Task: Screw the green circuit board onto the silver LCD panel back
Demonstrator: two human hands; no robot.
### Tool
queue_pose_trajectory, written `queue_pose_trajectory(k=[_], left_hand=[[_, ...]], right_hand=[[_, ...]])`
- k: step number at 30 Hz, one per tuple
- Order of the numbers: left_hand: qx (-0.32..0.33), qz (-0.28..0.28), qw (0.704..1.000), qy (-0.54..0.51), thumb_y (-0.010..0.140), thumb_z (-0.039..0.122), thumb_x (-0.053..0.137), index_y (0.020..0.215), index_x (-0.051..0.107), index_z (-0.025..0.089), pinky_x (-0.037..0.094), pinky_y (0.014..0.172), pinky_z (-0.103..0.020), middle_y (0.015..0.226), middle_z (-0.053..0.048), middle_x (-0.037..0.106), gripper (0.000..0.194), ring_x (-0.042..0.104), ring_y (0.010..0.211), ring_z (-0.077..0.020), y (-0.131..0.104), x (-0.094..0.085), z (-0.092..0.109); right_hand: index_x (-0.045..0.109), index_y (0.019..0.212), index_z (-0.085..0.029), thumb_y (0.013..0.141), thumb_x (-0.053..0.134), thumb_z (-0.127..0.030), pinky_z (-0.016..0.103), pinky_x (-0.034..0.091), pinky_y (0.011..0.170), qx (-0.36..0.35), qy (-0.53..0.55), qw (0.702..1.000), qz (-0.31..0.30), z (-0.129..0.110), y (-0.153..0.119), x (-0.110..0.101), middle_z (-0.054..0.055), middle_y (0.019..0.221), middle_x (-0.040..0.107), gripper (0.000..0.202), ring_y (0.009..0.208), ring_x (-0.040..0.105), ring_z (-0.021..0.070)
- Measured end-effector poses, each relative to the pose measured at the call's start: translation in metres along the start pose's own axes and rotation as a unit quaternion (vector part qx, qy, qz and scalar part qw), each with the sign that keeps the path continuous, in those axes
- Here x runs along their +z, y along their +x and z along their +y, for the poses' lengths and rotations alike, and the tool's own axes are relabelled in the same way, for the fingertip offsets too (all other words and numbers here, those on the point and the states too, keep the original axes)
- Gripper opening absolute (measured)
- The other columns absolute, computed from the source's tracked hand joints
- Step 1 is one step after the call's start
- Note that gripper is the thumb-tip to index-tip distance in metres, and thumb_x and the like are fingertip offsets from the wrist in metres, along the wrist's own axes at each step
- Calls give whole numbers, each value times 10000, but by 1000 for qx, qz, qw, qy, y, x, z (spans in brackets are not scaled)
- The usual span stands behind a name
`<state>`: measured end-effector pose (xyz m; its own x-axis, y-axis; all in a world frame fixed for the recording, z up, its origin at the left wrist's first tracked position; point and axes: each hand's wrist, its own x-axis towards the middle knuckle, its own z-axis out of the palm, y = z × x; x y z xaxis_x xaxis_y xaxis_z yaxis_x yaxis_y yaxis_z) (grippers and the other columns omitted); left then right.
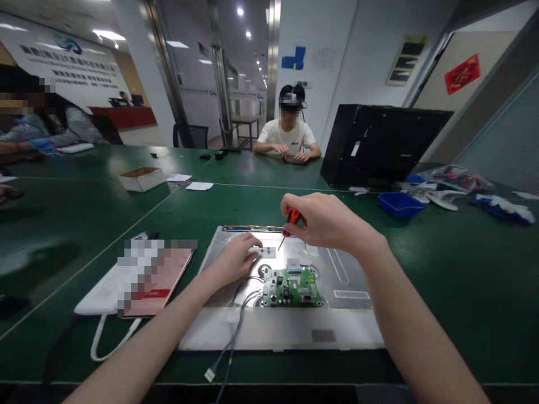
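My right hand (314,219) is closed around a screwdriver (293,215) with a red and black handle. Its thin shaft slants down to the left over a metal display panel (278,331) lying flat on the table; whether the tip touches is unclear. My left hand (241,255) rests low over the panel's left part, fingers curled and pressed near a whitish label strip (268,252). What those fingers hold, if anything, I cannot make out. A green circuit board (291,287) sits on the panel's middle, with grey cables (241,320) running off the front edge.
Left of the panel lie a white device (101,286) with a cable and a pink phone-like slab (168,275). Farther off are a cardboard box (142,179), a blue tray (402,205) and a big black monitor housing (379,146). A person (290,132) sits opposite.
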<state>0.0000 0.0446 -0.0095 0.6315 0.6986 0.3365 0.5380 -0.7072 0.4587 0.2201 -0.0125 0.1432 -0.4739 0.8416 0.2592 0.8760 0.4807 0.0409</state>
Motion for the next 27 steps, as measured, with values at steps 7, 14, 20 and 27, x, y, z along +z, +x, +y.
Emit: queue_pose_trajectory(k=[7, 14, 20, 27], left_hand=[[6, -30, 999, 20, 884, 127, 535, 1013, 675, 176, 467, 859, -350, 997, -91, 645, 197, 590, 947, -228, 1, 9, -7], [-10, -45, 998, 31, 875, 105, 520, 843, 629, 166, 444, 756, -303, 868, -68, 644, 128, 588, 825, -206, 1, 4, -4], [-23, -47, 999, 14, 865, 84, 506, 840, 578, 178, 415, 696, -284, 860, -44, 634, 122, 572, 790, -189, -17, -14, 29], [-58, -76, 993, -75, 860, 66, 495, 870, 602, 184, 417, 682, -270, 874, -41, 638, 159, 588, 808, -186, -57, -5, 64]], right_hand=[[540, 950, -226, 849, 595, -302, 256, 232, 543, -3, 2, 1000, -5, 1, -2, -3, -6, 782, 648, 138, 642, 521, 130], [534, 937, -231, 841, 605, -305, 252, 230, 536, -4, 3, 1000, 10, 3, -5, -7, -15, 755, 639, 140, 629, 523, 133], [542, 939, -231, 849, 597, -286, 252, 233, 537, -1, 7, 1000, 14, 3, -6, -9, -15, 769, 651, 119, 634, 532, 128], [545, 950, -234, 847, 607, -308, 249, 225, 536, -17, 13, 1000, 16, -1, -6, -7, -19, 736, 637, 142, 608, 510, 124]])
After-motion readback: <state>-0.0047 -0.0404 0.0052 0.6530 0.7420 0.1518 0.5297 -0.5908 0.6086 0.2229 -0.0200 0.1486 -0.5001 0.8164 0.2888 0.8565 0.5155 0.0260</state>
